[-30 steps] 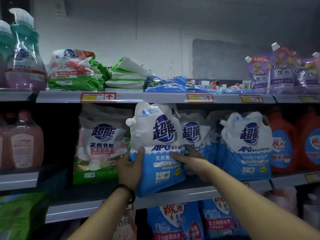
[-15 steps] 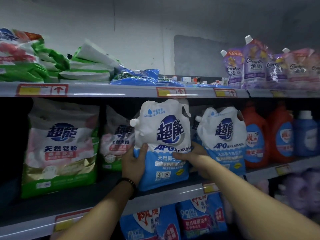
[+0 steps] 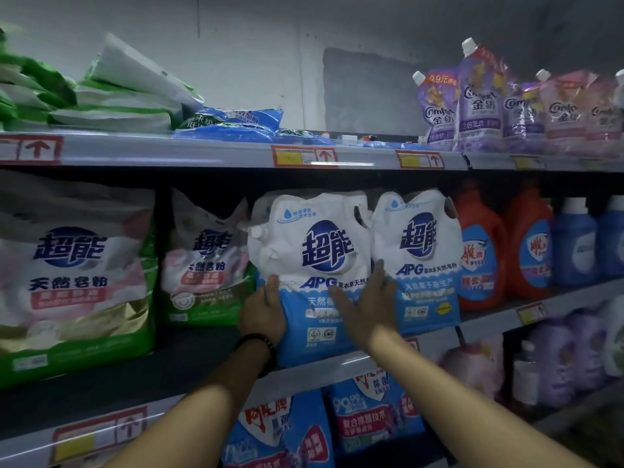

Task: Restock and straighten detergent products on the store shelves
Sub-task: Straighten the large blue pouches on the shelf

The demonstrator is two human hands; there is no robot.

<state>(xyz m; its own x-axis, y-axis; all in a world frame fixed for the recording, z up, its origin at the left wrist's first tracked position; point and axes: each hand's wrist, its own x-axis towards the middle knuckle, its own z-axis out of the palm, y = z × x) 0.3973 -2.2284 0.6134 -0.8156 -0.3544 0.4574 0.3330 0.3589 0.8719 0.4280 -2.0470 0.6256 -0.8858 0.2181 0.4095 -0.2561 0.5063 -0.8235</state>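
A white-and-blue detergent pouch [image 3: 314,251] with a side spout stands upright at the front of the middle shelf [image 3: 162,400]. My left hand [image 3: 261,314] grips its lower left edge, thumb on the front. My right hand [image 3: 366,307] lies against its lower right front with the fingers straight and spread. A second identical pouch [image 3: 420,258] stands right beside it, touching on the right.
Green-and-pink powder bags [image 3: 74,282] [image 3: 206,265] stand to the left, with a dark gap of shelf in front of them. Orange bottles [image 3: 481,251] and blue bottles [image 3: 574,244] stand to the right. Purple softener pouches [image 3: 472,96] line the upper shelf; blue pouches [image 3: 371,417] sit below.
The pouch has shifted right and stands against the second pouch. My right hand moved from its right edge onto its front. The view swung right.
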